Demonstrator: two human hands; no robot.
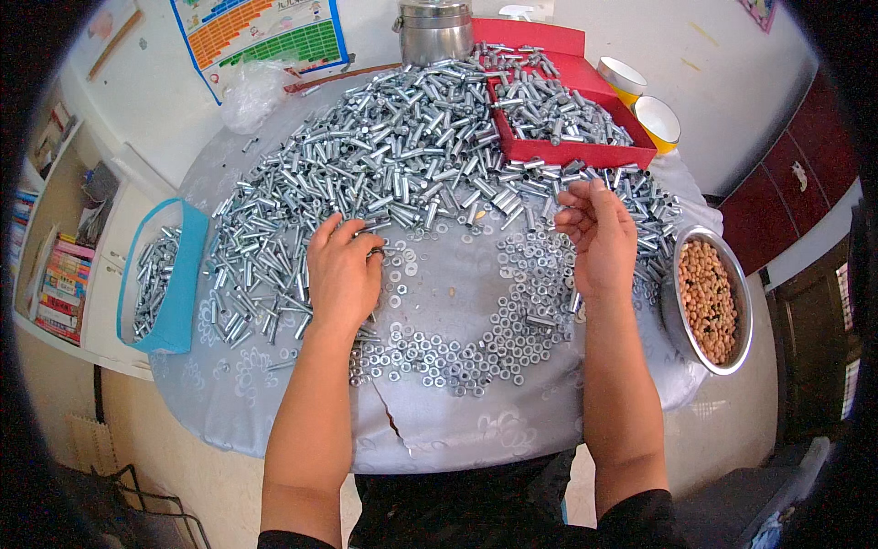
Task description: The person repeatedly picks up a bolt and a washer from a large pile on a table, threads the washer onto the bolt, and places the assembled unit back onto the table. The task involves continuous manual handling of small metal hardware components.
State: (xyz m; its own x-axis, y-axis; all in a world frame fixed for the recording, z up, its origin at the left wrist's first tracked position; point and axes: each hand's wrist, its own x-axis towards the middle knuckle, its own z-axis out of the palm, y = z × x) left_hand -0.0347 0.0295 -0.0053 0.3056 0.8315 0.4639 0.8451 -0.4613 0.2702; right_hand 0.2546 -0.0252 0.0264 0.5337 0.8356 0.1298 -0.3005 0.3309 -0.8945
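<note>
My left hand (pixel 345 274) rests at the edge of a heap of thin metal bolts (pixel 264 254), fingers bent and pointing away from me. Something small and dark shows by its thumb and fingertip, but whether it is gripped is unclear. Raised over the right part of the table, my right hand (pixel 600 240) has curled fingers; its grasp is hidden. Metal sleeves (pixel 405 147) form a large heap beyond both hands. Hex nuts (pixel 507 329) lie in a curved band from beside my right hand to the front. A few flat washers (pixel 396 278) lie right of my left hand.
A red box (pixel 576 152) holds metal parts at the back. At left stands a blue container (pixel 185 274) of bolts; at right, a metal bowl (pixel 744 322) of peanuts. A steel pot (pixel 435 34) and yellow cups (pixel 662 141) stand behind. The tablecloth (pixel 473 432) is torn in front.
</note>
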